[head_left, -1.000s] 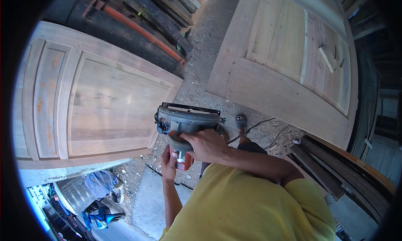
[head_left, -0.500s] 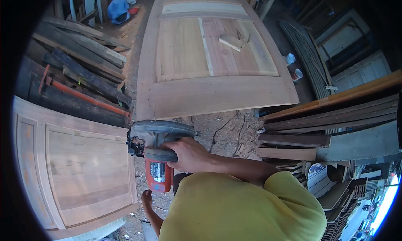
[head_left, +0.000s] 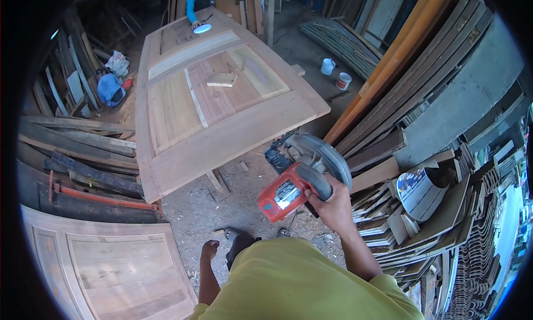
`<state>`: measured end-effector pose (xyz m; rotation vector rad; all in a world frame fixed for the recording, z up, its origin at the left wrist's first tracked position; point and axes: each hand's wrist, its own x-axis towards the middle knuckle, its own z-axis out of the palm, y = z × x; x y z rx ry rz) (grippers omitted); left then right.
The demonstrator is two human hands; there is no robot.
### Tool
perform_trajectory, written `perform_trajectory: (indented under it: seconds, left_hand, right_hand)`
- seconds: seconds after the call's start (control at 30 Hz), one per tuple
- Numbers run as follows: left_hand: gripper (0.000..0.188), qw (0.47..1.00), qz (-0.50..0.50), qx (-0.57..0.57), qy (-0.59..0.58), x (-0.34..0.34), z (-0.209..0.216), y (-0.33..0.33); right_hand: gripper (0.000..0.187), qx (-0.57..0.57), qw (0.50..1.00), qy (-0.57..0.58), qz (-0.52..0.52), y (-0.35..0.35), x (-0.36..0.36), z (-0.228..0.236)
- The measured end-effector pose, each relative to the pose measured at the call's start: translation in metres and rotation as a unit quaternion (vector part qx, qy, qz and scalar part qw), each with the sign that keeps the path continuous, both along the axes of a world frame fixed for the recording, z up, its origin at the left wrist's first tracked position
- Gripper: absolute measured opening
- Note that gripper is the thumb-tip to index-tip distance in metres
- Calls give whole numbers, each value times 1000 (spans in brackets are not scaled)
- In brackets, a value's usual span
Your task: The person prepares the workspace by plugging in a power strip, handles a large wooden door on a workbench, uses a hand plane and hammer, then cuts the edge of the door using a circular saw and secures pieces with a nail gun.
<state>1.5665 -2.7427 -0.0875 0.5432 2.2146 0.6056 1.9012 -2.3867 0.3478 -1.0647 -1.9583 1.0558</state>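
My right hand (head_left: 335,202) is wrapped round the rear handle of a red and grey circular saw (head_left: 285,193). The saw hangs in the air off the near right corner of a large panelled wooden door (head_left: 239,132), its round guard facing right. My left hand (head_left: 209,250) hangs low by my side, fingers curled, with nothing visible in it. A small wood block (head_left: 221,80) lies on the door's middle panel. At the far end, a co-worker's hand (head_left: 196,25) rests beside a round white disc (head_left: 203,29).
Another panelled door (head_left: 119,275) stands low at the left. Planks and an orange bar clamp (head_left: 105,198) lie beyond it. Two white buckets (head_left: 343,81) stand right of the big door. Stacked boards (head_left: 411,106) line the right side. A person in blue (head_left: 110,90) crouches at far left.
My right hand has carried the saw to the right and turned it. The view has swung, so the big door sits farther left and tilted. A co-worker's arm now shows at its far end.
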Motion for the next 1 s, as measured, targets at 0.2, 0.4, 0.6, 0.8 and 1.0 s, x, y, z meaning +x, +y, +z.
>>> perform_trajectory:
  seconds: [0.2, 0.4, 0.6, 0.8, 1.0]
  left_hand:
    - [33, 985, -139, 97, -24, 13, 15, 136]
    - [33, 959, -235, 118, -110, 69, 49, 269]
    - [35, 941, -261, 160, -144, 68, 37, 300]
    - [39, 950, -195, 110, -216, 36, 30, 300]
    - [40, 969, -99, 99, -204, -33, 24, 273]
  right_hand:
    - [26, -24, 986, 22, -163, 4, 84, 20]
    - [25, 0, 961, 87, -263, 9, 116, 50]
    - [35, 108, 952, 41, -283, 32, 136, 72]
    - [34, 247, 926, 9, -285, 79, 113, 109]
    - [30, 362, 904, -43, -226, 161, 51, 157]
